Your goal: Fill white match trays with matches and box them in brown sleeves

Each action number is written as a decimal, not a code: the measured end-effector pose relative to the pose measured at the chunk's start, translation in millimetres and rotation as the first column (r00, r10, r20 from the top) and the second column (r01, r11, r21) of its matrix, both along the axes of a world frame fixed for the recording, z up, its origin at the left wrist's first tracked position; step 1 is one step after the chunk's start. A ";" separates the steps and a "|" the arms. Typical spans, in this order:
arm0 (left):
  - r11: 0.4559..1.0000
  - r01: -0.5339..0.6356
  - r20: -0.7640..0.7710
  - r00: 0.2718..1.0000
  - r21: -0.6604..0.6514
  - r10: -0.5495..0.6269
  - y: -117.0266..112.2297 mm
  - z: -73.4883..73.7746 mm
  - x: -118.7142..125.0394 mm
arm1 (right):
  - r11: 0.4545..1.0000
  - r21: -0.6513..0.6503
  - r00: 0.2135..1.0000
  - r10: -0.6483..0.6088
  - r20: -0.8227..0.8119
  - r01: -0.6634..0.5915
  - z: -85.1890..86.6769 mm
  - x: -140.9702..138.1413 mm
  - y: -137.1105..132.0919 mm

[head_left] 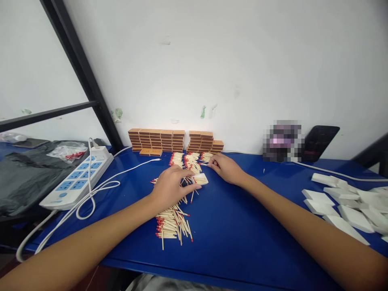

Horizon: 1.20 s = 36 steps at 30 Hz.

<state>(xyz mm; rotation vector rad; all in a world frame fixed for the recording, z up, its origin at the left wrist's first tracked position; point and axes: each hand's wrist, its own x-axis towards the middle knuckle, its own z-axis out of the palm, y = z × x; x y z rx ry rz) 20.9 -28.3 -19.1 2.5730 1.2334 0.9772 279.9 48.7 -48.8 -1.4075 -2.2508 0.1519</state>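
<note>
My left hand [171, 185] grips a small white matchbox tray [203, 178] between thumb and fingers, with some matches lying in it. Just right of it, my right hand [224, 167] has its fingertips pinched together beside a pile of matches [207, 157]; a pale matchstick seems to stick out from them. Two more piles of red-tipped matches lie to the left, in front of the stacked boxes. Below my left hand spreads a larger loose heap of matches [171, 224], partly hidden by that hand.
Brown matchboxes [156, 139] are stacked against the wall. White empty trays [353, 202] lie heaped at the right. A white power strip [79, 178] with cables and a black plastic bag [27, 173] occupy the left. A dark phone [320, 142] leans on the wall beside a pixelated object.
</note>
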 end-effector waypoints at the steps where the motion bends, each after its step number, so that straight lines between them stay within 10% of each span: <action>1: 1.000 -0.001 -0.002 1.000 0.000 0.001 0.1 -0.2 -0.1 | 1.000 -0.011 1.000 -0.001 0.013 0.001 0.6 -0.2 -0.2; 17: 1.000 -0.016 -0.017 1.000 -0.022 0.015 0.3 0.5 -1.0 | 0.960 -0.121 0.968 0.248 -0.047 -0.252 42.6 -10.0 -51.4; 36: 1.000 -0.008 -0.004 1.000 -0.015 0.008 0.7 -0.7 0.1 | 0.991 0.081 0.991 0.114 -0.077 -0.108 0.4 7.1 0.5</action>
